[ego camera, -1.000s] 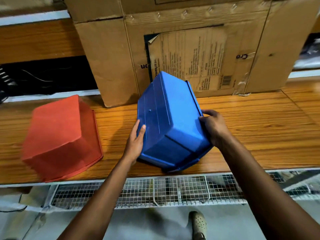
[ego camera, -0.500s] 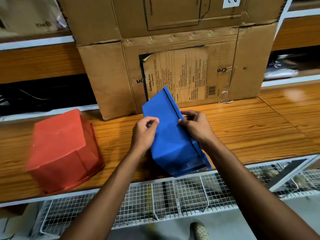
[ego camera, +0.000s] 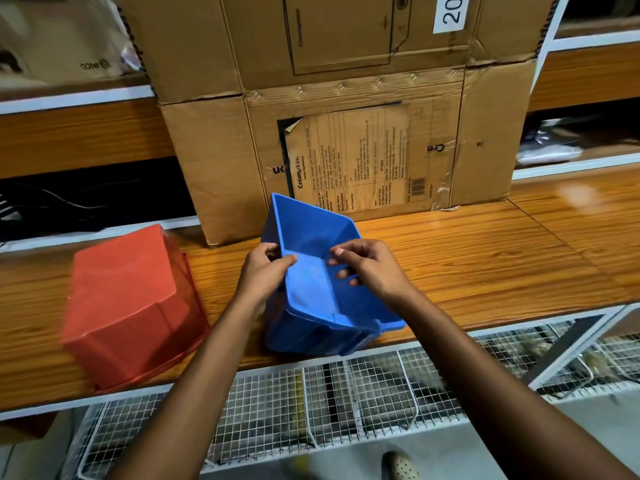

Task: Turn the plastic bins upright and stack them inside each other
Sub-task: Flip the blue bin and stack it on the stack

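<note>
step: righting blue open-front plastic bin | place: wooden surface centre, tilted, mouth toward us | left hand and right hand fingers clamped on side walls | advice: we settle base flat | red upturned plastic bin at 9 o'clock, apart.

Even indoor light from above, fairly bright. A soft glare patch sits on the wood surface at 2 o'clock. Motion blur smears the red bin at 9 o'clock and the wire mesh below (the carton print stays legible). Wide-angle bending bows the shelf lines toward the edges.
</note>
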`<action>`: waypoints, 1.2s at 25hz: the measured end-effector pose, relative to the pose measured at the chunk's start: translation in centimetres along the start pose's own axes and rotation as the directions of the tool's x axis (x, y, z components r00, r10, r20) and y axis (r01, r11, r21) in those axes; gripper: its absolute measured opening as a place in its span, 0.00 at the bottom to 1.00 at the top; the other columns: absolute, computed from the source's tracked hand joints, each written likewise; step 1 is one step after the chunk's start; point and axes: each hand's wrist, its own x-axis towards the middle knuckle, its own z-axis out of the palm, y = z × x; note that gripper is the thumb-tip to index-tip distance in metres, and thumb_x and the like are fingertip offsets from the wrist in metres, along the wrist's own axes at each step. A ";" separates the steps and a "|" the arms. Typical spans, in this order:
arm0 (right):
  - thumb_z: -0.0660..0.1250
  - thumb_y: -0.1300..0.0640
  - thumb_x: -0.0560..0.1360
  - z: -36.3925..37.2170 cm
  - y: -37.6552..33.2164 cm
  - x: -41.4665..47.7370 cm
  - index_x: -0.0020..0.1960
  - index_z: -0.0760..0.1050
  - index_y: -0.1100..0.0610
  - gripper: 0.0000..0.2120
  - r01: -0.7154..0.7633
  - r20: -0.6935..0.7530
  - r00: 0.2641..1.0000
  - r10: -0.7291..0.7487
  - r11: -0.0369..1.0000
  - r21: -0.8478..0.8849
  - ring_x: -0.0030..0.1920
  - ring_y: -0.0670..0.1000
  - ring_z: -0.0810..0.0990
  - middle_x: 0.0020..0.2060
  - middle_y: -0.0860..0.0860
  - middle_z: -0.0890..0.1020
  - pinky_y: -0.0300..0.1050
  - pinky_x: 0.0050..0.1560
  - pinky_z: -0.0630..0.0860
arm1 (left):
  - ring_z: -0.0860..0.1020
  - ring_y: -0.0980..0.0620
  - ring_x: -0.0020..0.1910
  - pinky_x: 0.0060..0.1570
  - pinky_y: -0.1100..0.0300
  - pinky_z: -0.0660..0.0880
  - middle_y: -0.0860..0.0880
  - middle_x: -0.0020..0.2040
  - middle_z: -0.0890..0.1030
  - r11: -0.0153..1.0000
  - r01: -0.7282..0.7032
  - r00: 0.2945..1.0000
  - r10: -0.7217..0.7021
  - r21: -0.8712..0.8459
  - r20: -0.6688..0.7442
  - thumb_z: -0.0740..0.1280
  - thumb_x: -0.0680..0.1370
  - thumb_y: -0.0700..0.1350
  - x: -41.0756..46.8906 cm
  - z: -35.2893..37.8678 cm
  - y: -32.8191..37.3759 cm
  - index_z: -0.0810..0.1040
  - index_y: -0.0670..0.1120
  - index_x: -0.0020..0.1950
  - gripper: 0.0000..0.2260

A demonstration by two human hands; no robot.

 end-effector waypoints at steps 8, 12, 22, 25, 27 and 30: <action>0.68 0.54 0.77 -1.4 1.8 1.3 0.51 0.83 0.54 0.07 0.139 -0.072 0.979 -0.190 0.884 -0.447 0.45 0.47 0.82 0.43 0.46 0.84 0.44 0.48 0.76 | 0.82 0.45 0.44 0.41 0.52 0.78 0.43 0.46 0.86 0.954 -0.055 0.994 0.023 0.294 0.109 0.61 0.63 0.37 1.8 -1.8 -2.8 0.84 0.47 0.47 0.18; 0.68 0.53 0.76 -1.4 1.5 2.2 0.58 0.81 0.53 0.12 0.195 -0.008 0.967 -0.256 0.755 -0.626 0.54 0.52 0.81 0.55 0.50 0.83 0.47 0.56 0.76 | 0.81 0.50 0.52 0.46 0.57 0.76 0.48 0.51 0.85 0.889 -0.165 0.980 0.100 0.427 0.171 0.63 0.71 0.31 3.0 -1.0 -1.9 0.85 0.45 0.54 0.18; 0.63 0.56 0.78 -2.1 3.2 6.4 0.74 0.67 0.52 0.24 0.179 0.195 0.980 0.043 0.245 -0.953 0.72 0.59 0.70 0.71 0.58 0.73 0.58 0.72 0.64 | 0.79 0.52 0.61 0.63 0.60 0.73 0.49 0.59 0.83 0.701 -0.441 0.883 0.226 0.561 0.412 0.66 0.76 0.34 4.2 2.2 -2.2 0.83 0.47 0.59 0.15; 0.61 0.49 0.80 -3.8 5.0 7.1 0.65 0.76 0.55 0.17 -0.005 0.023 0.993 0.118 0.233 -0.972 0.62 0.63 0.78 0.61 0.63 0.80 0.52 0.58 0.74 | 0.79 0.49 0.59 0.60 0.58 0.74 0.47 0.58 0.83 0.680 -0.483 0.874 0.331 0.552 0.357 0.67 0.76 0.38 3.9 1.9 -1.5 0.83 0.46 0.58 0.12; 0.61 0.48 0.80 -5.4 6.0 7.6 0.62 0.76 0.58 0.17 -0.117 -0.083 0.988 0.128 0.288 -0.950 0.61 0.64 0.79 0.60 0.64 0.80 0.52 0.56 0.75 | 0.78 0.48 0.61 0.63 0.57 0.71 0.47 0.59 0.83 0.654 -0.502 0.865 0.377 0.567 0.331 0.68 0.75 0.42 4.1 0.8 -1.2 0.82 0.46 0.57 0.11; 0.62 0.51 0.81 -6.8 7.3 8.6 0.60 0.76 0.64 0.17 -0.298 -0.248 0.954 0.168 0.434 -0.850 0.60 0.65 0.79 0.60 0.66 0.80 0.53 0.56 0.76 | 0.78 0.44 0.58 0.61 0.52 0.72 0.47 0.56 0.83 0.657 -0.470 0.877 0.426 0.590 0.223 0.64 0.72 0.49 4.9 -0.6 -1.6 0.83 0.46 0.54 0.15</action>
